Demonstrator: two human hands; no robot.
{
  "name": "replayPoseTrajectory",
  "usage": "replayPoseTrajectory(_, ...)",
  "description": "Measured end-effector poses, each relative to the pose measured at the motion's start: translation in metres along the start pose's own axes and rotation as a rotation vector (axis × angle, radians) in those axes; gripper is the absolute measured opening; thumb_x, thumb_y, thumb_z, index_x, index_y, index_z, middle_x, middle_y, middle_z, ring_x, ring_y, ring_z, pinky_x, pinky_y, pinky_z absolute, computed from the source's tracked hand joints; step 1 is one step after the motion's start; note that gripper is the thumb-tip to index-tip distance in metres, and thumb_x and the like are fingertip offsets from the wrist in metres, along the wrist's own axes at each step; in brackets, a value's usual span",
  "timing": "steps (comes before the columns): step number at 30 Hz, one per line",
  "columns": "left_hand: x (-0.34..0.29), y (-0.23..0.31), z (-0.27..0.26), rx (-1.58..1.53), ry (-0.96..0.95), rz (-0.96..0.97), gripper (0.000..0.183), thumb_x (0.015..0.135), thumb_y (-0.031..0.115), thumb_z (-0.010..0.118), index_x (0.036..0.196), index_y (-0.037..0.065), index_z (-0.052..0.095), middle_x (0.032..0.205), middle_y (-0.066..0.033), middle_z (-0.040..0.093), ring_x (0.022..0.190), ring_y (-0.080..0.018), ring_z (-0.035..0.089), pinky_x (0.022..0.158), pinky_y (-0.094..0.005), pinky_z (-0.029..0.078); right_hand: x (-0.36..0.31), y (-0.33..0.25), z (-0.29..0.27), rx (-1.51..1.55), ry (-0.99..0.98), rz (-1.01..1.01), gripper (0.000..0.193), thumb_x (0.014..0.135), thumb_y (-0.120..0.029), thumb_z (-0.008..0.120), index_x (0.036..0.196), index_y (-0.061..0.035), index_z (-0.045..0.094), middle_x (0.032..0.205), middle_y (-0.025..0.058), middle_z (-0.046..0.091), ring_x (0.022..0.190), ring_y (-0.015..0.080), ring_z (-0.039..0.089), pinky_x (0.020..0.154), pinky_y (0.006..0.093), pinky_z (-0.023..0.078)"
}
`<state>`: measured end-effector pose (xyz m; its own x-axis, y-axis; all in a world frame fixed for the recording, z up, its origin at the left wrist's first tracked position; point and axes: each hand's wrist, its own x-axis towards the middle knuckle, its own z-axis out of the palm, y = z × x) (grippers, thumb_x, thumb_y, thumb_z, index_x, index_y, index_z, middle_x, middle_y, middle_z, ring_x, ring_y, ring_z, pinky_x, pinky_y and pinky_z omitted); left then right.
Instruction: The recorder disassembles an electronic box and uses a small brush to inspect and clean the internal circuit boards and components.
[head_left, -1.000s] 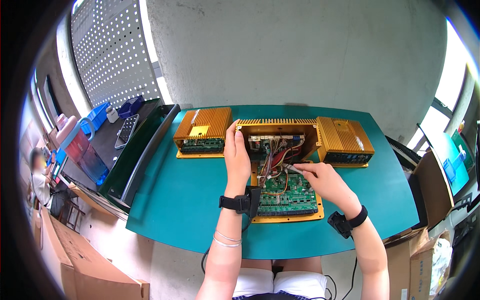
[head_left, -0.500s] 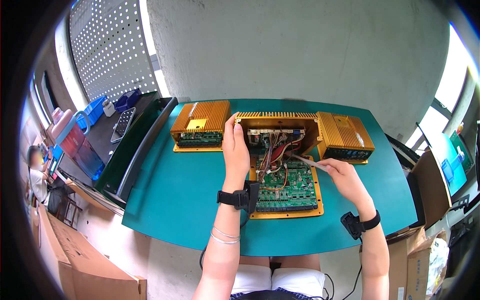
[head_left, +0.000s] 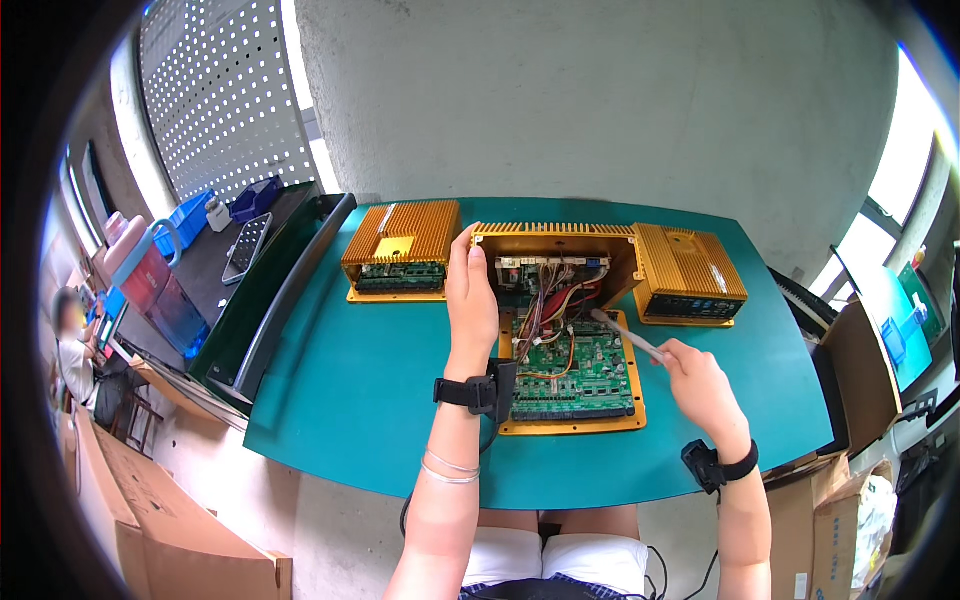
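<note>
A gold ribbed housing (head_left: 555, 231) stands on its side in the middle of the table, its open inside facing me. Bundled wires (head_left: 560, 300) run from its connectors down to a green circuit board (head_left: 585, 385) on a gold base plate (head_left: 641, 395). My left hand (head_left: 471, 305) grips the housing's left edge, the fingers along its side. In my right hand (head_left: 700, 385) is a thin pale grey stick-like tool (head_left: 635, 335), closed in the fingers. The tool's far end is by the wires at the board's upper right; its exact kind is unclear.
Similar gold ribbed units stand at the left (head_left: 405, 235) and right (head_left: 690, 260) of the green table (head_left: 350, 400). A side bench holds a water bottle (head_left: 150, 285), a phone-like device (head_left: 246, 248) and blue bins (head_left: 185, 225). Cardboard boxes (head_left: 170, 520) are on the floor; a person sits far left.
My right hand has shifted slightly right and down with the tool, whose far end has drawn back a little from the wires. My left hand has stayed on the housing.
</note>
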<state>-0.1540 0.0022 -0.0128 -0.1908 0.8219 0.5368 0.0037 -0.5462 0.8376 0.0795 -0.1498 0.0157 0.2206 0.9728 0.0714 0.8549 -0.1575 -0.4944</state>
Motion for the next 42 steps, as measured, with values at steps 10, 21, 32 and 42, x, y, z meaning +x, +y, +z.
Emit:
replayPoseTrajectory(10,0.0,0.001,0.0,0.014,0.004,0.018,0.04,0.104,0.025,0.037,0.134,0.0,0.047,0.13,-0.0143,0.054,0.123,-0.0222,0.048,0.107,-0.0334,0.033,-0.03,0.002,-0.002,-0.008,0.148,-0.031,0.016,0.098,-0.016,0.044,0.102,-0.0078,0.057,0.076,0.0222,0.064,0.074,0.0448,0.062,0.064,0.054,0.048)
replayPoseTrajectory(21,0.001,-0.002,0.0,0.027,0.002,0.058,0.038,0.105,0.025,0.037,0.132,0.001,0.048,0.126,-0.0141,0.056,0.119,-0.0211,0.05,0.104,-0.0323,0.035,-0.024,-0.013,0.022,-0.189,-0.018,-0.123,0.013,0.096,-0.014,0.046,0.098,-0.0048,0.055,0.069,0.0213,0.063,0.067,0.0434,0.063,0.061,0.0521,0.051)
replayPoseTrajectory(32,0.0,-0.002,0.0,0.026,0.012,0.041,0.039,0.104,0.025,0.037,0.133,0.0,0.048,0.128,-0.0149,0.055,0.121,-0.0228,0.05,0.105,-0.0334,0.035,-0.038,0.012,0.002,-0.164,0.069,0.05,0.024,0.099,-0.018,0.043,0.094,-0.0043,0.062,0.076,0.0229,0.064,0.074,0.0441,0.061,0.067,0.0489,0.05)
replayPoseTrajectory(42,0.001,-0.002,0.002,0.017,0.005,0.038,0.039,0.104,0.025,0.037,0.133,0.0,0.048,0.128,-0.0143,0.056,0.12,-0.0219,0.05,0.105,-0.0327,0.035,-0.075,-0.026,0.025,-0.005,0.144,-0.046,0.014,0.099,-0.015,0.043,0.096,-0.0054,0.053,0.065,0.0216,0.061,0.064,0.0444,0.061,0.057,0.0535,0.048)
